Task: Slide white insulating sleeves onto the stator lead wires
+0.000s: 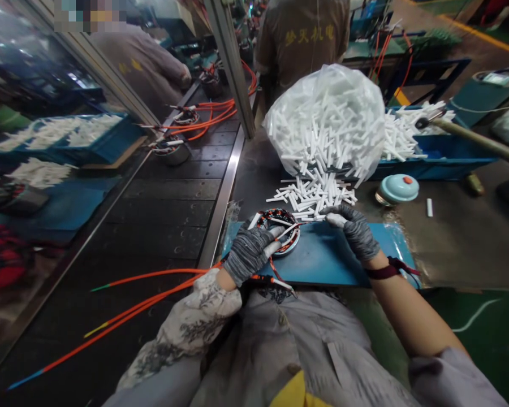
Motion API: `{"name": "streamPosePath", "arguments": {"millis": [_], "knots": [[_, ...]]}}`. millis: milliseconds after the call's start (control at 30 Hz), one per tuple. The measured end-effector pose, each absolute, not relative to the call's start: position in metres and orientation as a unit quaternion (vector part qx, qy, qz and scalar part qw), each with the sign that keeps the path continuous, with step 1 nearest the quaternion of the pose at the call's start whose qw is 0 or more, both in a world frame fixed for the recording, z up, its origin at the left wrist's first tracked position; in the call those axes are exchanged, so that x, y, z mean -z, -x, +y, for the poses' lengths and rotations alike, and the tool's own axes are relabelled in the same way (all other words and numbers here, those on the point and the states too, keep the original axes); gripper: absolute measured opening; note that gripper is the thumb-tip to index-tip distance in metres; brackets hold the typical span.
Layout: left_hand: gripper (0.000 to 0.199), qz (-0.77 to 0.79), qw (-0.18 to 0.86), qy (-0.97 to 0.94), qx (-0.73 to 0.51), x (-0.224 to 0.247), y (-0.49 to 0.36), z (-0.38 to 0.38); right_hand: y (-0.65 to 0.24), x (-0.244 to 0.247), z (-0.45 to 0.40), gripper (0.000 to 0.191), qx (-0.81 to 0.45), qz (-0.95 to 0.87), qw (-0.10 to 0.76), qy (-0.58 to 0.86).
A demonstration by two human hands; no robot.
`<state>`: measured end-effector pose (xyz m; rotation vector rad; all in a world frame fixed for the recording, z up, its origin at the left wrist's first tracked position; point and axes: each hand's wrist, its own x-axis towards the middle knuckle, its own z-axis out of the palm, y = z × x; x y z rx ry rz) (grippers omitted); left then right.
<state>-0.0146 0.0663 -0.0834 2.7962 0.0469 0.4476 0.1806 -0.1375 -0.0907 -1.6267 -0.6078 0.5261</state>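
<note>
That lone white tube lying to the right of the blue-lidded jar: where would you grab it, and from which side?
Probably pinch the lone white tube across its middle, from above, with the right hand, the nearer one. It is slim and lies flat, its length running roughly up the picture, with bench showing along both long sides.

Jacket back [304, 50] reads "机电" (yellow); others blurred.
</note>
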Motion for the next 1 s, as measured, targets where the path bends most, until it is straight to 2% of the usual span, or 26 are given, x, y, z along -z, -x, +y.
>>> {"name": "streamPosePath", "arguments": {"millis": [267,400,533,600,667,767,867,1000], "knots": [[0.038,-0.020,0.201,-0.970,-0.137,0.088,0.017,0.075,-0.170,0.097,-0.122,0.034,-0.272,-0.387,0.581,0.662],[0.037,-0.025,0.204,-0.972,-0.118,0.089,0.017,0.077,-0.178,0.084,-0.102,0.035,-0.328,-0.499,0.474,0.648],[0.034,0.004,0.160,-0.983,-0.091,0.087,0.012,0.070,-0.182,0.072,-0.087,0.035,-0.314,-0.568,0.380,0.659],[0.031,0.022,0.129,-0.986,-0.107,0.079,0.013,0.065,-0.184,0.071,-0.089,0.040,-0.337,-0.566,0.386,0.646],[0.030,0.024,0.110,-0.984,-0.139,0.064,0.022,0.060,-0.189,0.075,-0.096,0.047,-0.344,-0.523,0.435,0.647],[0.034,-0.019,0.144,-0.975,-0.170,0.042,0.049,0.061,-0.203,0.086,-0.115,0.047,-0.200,-0.420,0.490,0.737],[0.035,-0.063,0.173,-0.976,-0.114,0.036,0.076,0.066,-0.211,0.097,-0.130,0.035,-0.043,-0.437,0.394,0.808],[0.023,-0.022,0.158,-0.982,-0.097,0.052,0.080,0.057,-0.200,0.107,-0.126,0.028,0.010,-0.532,0.207,0.821]]}}
